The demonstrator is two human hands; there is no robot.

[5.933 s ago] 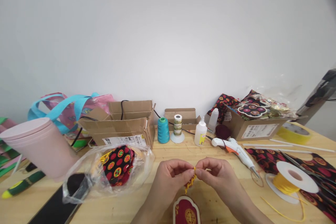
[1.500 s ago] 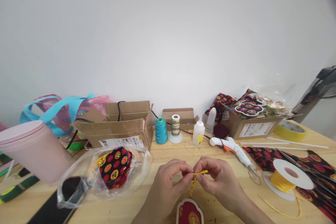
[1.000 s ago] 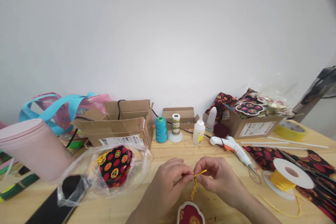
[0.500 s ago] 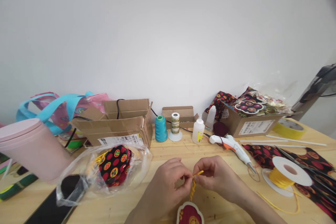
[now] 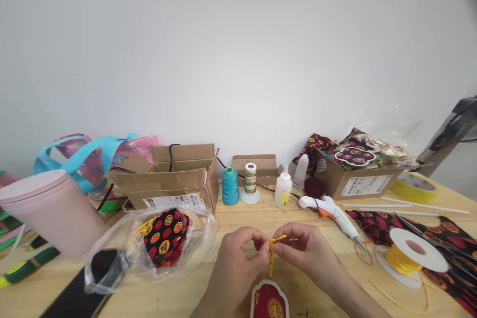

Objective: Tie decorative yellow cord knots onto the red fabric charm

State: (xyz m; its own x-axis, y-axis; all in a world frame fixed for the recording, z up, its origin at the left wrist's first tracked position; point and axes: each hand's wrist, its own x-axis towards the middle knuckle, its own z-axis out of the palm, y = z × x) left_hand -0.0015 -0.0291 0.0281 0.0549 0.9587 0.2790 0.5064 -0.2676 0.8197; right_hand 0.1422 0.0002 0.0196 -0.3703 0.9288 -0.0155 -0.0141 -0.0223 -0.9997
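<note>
A yellow cord [image 5: 272, 260] runs twisted upward from a dark red, white-edged fabric piece [image 5: 269, 300] with gold print, cut off by the bottom of the view. My left hand [image 5: 244, 258] pinches the cord near its top. From the other side my right hand [image 5: 303, 248] grips the same cord with thumb and forefinger, and a short yellow end sticks out above the fingers. Both hands are closed and almost meet. On the right lies a white spool of yellow cord [image 5: 419, 249], its loose end trailing on the wooden table [image 5: 179, 293].
A hot glue gun [image 5: 335, 216], a glue bottle [image 5: 283, 190] and a teal thread cone [image 5: 230, 186] stand behind the hands. Left are a clear bag with patterned fabric [image 5: 167, 238], a pink cup [image 5: 55, 213] and a black phone-like slab [image 5: 82, 288]. Cardboard boxes [image 5: 160, 186] line the wall; scissors lie far right.
The view has shifted slightly. My fingers have changed their hold on the yellow cord near its top, and its short end now stands out higher. The fabric piece shows a little more.
</note>
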